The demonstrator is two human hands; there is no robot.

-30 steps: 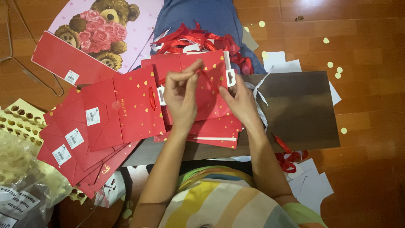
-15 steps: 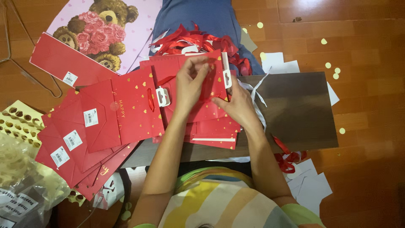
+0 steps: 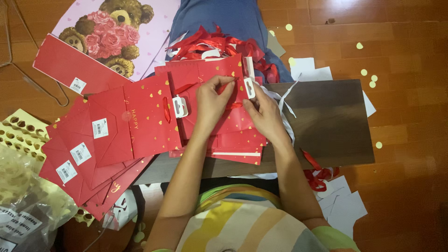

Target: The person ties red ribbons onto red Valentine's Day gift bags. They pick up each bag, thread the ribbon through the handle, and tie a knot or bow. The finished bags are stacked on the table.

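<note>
The wooden floor [image 3: 410, 154] carries all items in view. A dark brown board [image 3: 326, 121] lies flat across the centre and serves as the work surface. At the top left, a pink sheet printed with a teddy bear and roses [image 3: 107, 32] lies partly under a long red folded sheet [image 3: 70, 70]. A fanned stack of flat red gift bags [image 3: 98, 144], each with a white label, spreads to the left of the board and overlaps its left end. The red gift bag with gold hearts [image 3: 219, 126] lies flat on the board, on top of a few more folded bags, directly under both hands. A heap of red ribbons [image 3: 219, 42] sits just beyond the bag's far edge. A perforated yellow sheet [image 3: 18, 135] and a clear plastic packet [image 3: 23, 205] occupy the lower left. White paper scraps [image 3: 340, 205] lie at the lower right, near a loose red ribbon [image 3: 317, 175]. The left hand [image 3: 210, 100] rests on the bag with thumb and forefinger pinched on a red ribbon handle [image 3: 228, 86] near the bag's top edge. The right hand [image 3: 266, 112] lies just beside it, fingers curled, pinching a white plastic tag [image 3: 249, 87]. A second white tag [image 3: 179, 106] sits to the left. Small yellow paper discs [image 3: 366, 72] are scattered on the floor at the right.
</note>
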